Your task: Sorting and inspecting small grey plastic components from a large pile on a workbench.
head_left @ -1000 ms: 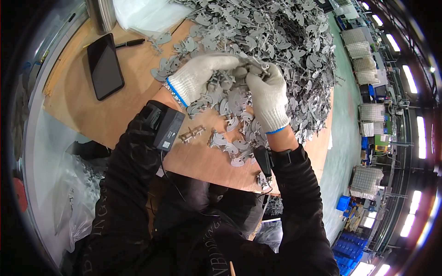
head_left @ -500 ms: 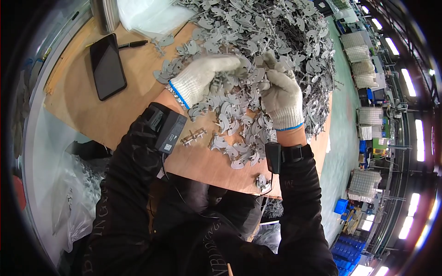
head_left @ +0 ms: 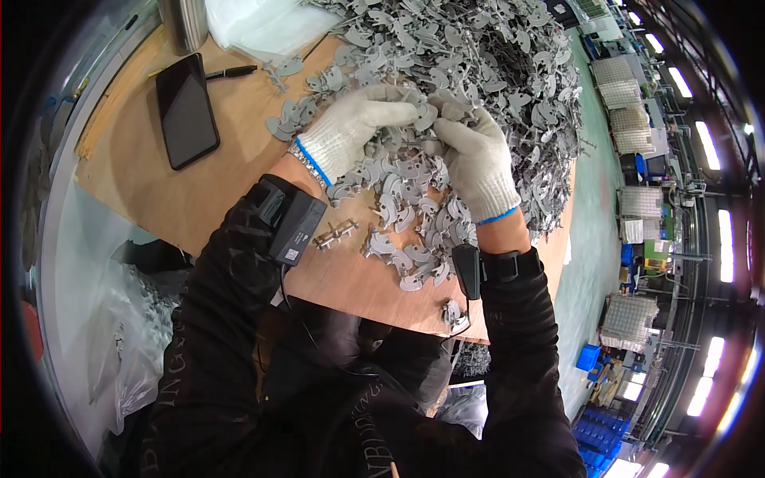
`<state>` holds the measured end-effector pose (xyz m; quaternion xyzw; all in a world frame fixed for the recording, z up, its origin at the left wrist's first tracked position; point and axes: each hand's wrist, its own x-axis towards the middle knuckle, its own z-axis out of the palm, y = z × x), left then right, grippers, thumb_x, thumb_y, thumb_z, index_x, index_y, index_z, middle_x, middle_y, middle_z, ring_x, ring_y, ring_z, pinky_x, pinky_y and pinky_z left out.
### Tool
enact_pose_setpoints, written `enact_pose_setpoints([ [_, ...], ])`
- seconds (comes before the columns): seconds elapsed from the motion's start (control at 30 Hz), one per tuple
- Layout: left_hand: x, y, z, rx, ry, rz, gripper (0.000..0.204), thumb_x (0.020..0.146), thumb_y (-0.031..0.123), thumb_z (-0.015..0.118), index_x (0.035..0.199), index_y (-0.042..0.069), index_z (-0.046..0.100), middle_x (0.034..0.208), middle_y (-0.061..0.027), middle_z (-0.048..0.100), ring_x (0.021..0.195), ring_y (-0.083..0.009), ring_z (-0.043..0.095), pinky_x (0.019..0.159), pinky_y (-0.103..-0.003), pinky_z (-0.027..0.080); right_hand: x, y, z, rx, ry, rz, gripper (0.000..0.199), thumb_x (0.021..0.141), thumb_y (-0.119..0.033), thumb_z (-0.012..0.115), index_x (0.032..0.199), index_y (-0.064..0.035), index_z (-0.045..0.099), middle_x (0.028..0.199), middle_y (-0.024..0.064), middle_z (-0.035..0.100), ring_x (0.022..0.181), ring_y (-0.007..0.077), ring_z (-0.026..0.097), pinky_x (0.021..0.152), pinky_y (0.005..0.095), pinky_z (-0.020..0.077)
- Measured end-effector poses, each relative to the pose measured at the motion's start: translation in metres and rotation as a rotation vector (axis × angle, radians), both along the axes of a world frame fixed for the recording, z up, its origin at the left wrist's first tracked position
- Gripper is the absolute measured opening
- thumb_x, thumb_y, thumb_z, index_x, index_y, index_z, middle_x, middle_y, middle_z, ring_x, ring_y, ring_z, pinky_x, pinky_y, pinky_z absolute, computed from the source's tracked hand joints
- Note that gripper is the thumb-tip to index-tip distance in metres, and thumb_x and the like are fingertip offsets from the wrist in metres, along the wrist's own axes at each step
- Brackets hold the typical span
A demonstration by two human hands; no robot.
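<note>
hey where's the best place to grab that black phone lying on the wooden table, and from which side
Probably by its two long edges, coming straight down from above. The phone lies flat on the wooden table, screen up, with bare wood along both long sides, well apart from the grey metal parts.
</note>
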<state>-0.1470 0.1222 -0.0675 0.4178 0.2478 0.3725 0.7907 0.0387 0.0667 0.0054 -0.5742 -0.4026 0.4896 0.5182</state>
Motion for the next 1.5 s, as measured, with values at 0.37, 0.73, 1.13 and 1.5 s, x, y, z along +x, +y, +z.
enact_pose_setpoints([
  [0.37, -0.008, 0.004, -0.001, -0.077, -0.042, 0.098, 0.037, 0.100, 0.034, 0.080, 0.127, 0.008, 0.077, 0.120, -0.0007, 0.076, 0.100, -0.0132, 0.070, 0.088, -0.031, 0.056, 0.043, -0.003, -0.005, -0.085, 0.395, 0.082, 0.034, 0.106, 0.009, 0.059, 0.140, 0.0099, 0.060, 0.125, 0.0225, 0.074, 0.086, 0.0254, 0.079, 0.072, 0.0299, 0.0689],
  [0.73, -0.005, -0.003, 0.009, -0.018, 0.025, 0.019, 0.044, 0.102, 0.034, 0.079, 0.137, 0.008, 0.074, 0.108, 0.0021, 0.074, 0.092, -0.0055, 0.064, 0.067, -0.021, 0.050, 0.014, 0.001, 0.004, -0.370, -0.136, 0.423, 0.041, 0.103, 0.002, 0.071, 0.143, 0.0059, 0.063, 0.116, 0.0115, 0.076, 0.087, 0.0157, 0.075, 0.074, 0.0292, 0.0673],
  [1.13, 0.004, 0.006, -0.015, -0.048, -0.058, 0.161, 0.038, 0.099, 0.028, 0.080, 0.130, 0.007, 0.076, 0.112, 0.0004, 0.077, 0.092, -0.0056, 0.067, 0.071, -0.022, 0.052, -0.004, 0.010, 0.032, -0.357, -0.842, 0.398, 0.037, 0.101, -0.003, 0.074, 0.137, 0.0060, 0.069, 0.117, 0.0128, 0.078, 0.090, 0.0180, 0.081, 0.076, 0.0267, 0.0662],
  [1.5, 0.002, 0.002, -0.001, 0.069, -0.005, 0.218, 0.041, 0.096, 0.032, 0.086, 0.124, 0.003, 0.076, 0.106, -0.0026, 0.078, 0.083, -0.0099, 0.070, 0.063, -0.026, 0.054, 0.052, 0.014, 0.010, -0.143, 0.541, 0.245, 0.024, 0.112, 0.004, 0.058, 0.134, 0.0074, 0.066, 0.122, 0.0236, 0.075, 0.086, 0.0277, 0.080, 0.079, 0.0313, 0.0721],
])
